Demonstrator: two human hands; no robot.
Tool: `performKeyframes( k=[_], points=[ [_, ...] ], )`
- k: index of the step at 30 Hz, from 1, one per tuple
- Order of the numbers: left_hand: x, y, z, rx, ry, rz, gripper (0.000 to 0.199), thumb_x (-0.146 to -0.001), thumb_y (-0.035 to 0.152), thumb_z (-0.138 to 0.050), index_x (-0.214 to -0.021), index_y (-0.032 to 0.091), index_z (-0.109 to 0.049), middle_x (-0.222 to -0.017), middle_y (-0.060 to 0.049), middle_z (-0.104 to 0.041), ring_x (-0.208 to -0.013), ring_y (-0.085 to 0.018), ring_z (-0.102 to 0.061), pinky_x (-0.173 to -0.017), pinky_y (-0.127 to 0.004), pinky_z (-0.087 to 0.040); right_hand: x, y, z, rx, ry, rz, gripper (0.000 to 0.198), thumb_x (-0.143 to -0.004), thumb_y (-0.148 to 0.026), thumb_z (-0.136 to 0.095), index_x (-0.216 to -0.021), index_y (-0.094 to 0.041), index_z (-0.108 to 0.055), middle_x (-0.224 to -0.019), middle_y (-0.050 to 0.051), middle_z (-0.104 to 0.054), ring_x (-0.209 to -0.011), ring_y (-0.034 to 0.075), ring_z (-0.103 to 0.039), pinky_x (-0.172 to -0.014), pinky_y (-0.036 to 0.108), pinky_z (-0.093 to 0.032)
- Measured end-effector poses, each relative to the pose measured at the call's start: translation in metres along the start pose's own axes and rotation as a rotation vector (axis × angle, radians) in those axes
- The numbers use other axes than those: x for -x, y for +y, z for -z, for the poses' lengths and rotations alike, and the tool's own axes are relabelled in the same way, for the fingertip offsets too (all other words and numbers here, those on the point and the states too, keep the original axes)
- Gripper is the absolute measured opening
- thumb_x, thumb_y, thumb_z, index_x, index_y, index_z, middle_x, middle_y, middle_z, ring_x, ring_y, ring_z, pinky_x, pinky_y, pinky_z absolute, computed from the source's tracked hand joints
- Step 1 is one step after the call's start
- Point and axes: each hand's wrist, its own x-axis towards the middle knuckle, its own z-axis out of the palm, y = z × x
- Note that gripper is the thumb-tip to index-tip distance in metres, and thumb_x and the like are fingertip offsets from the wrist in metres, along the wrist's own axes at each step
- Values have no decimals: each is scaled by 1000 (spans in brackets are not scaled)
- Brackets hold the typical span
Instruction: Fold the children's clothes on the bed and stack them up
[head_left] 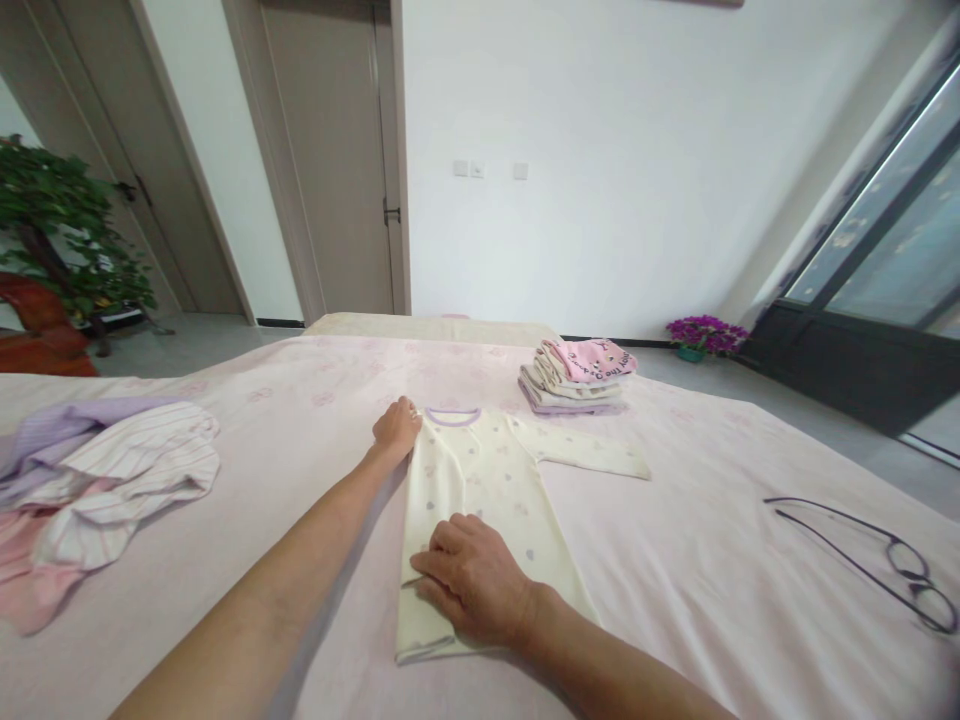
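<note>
A pale yellow long-sleeved shirt (499,480) with a small print and a purple neckband lies spread on the bed. Its left side is folded inward, while the right sleeve stretches out flat to the right. At the upper left shoulder, my left hand (397,425) is closed with the fabric edge between its fingertips. My right hand (476,580) rests low on the folded-over side, its fingers curled and gripping cloth there. Part of the shirt's lower half is hidden beneath that hand and wrist.
A stack of folded clothes (577,378), pink on top, sits beyond the right sleeve. Loose rumpled clothes (135,470) lie at the left. Black-framed glasses (907,575) rest at the right on the pink bedsheet (675,570). Purple flowers (705,335) stand on the floor behind.
</note>
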Motion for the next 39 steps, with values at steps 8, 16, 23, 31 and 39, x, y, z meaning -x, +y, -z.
performKeyframes(
  k=[8,16,23,31,39],
  points=[
    [38,16,-16,-34,-23,-300,59,-96,43,-36,-141,6,-42,-151,-23,-39,-145,-32,-27,-115,-45,-21,2,-2,0,89,-5,53,18,-95,-35,-49,-89,-21,-60,-86,3,-58,-79,18,-45,-70,33,-30],
    [54,14,-29,-187,15,-288,67,-96,52,-30,-147,7,-37,-156,-23,-30,-147,-34,-21,-117,-51,-12,4,-4,2,130,-17,128,25,-96,-40,-46,-88,-21,-61,-84,3,-60,-77,17,-47,-69,32,-30],
    [109,29,1,-233,-62,-455,67,-98,49,-31,-146,4,-38,-155,-22,-32,-146,-31,-24,-118,-47,-16,12,35,28,9,189,-70,28,-100,-34,-42,-98,-22,-68,-86,4,-68,-80,16,-57,-76,30,-37],
    [177,21,11,-218,-275,-595,72,-95,57,-34,-151,11,-33,-160,-17,-21,-148,-32,-15,-119,-51,-17,63,182,72,159,263,-1092,43,-93,-30,-45,-132,-18,-57,-131,13,-58,-116,26,-55,-97,36,-41],
    [165,18,8,38,-223,-553,59,-96,50,-37,-142,15,-48,-152,-16,-41,-146,-32,-25,-117,-53,-22,118,247,103,156,144,-1521,46,-74,-24,-58,-117,-9,-65,-115,25,-63,-109,37,-60,-83,44,-49]
  ],
)
